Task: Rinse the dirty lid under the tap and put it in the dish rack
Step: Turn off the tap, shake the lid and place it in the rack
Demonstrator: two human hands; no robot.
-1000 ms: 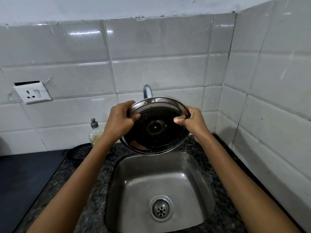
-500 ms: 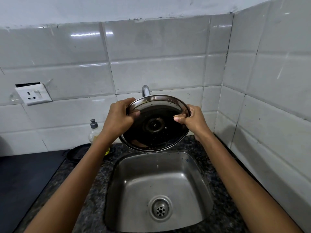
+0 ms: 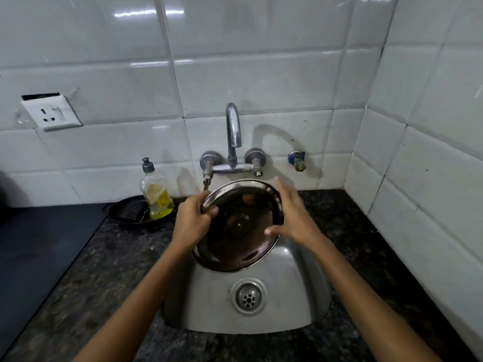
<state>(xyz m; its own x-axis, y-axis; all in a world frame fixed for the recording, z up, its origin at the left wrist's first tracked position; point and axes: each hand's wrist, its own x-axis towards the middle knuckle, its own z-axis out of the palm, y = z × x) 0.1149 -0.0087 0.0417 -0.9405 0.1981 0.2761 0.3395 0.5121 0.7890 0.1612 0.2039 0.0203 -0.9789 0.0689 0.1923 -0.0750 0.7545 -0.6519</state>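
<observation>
A round glass lid (image 3: 237,226) with a steel rim is held tilted over the back of the steel sink (image 3: 295,280), its underside toward me. My left hand (image 3: 192,222) grips its left rim, thumb over the edge. My right hand (image 3: 291,214) is at the lid's right rim with fingers spread and extended, the thumb lying across the glass. The chrome tap (image 3: 233,126) stands on the tiled wall above the lid; no water runs from it. No dish rack is in view.
A dish soap bottle (image 3: 155,192) stands left of the sink next to a black pan (image 3: 130,211). Two tap knobs (image 3: 209,160) and a small valve (image 3: 296,159) sit on the wall. A wall socket (image 3: 51,112) is at left. Tiled walls close the corner at right.
The lid has come down from in front of the tap to just above the sink. My right hand has loosened from a pinch on the rim to spread fingers. The view tilted downward.
</observation>
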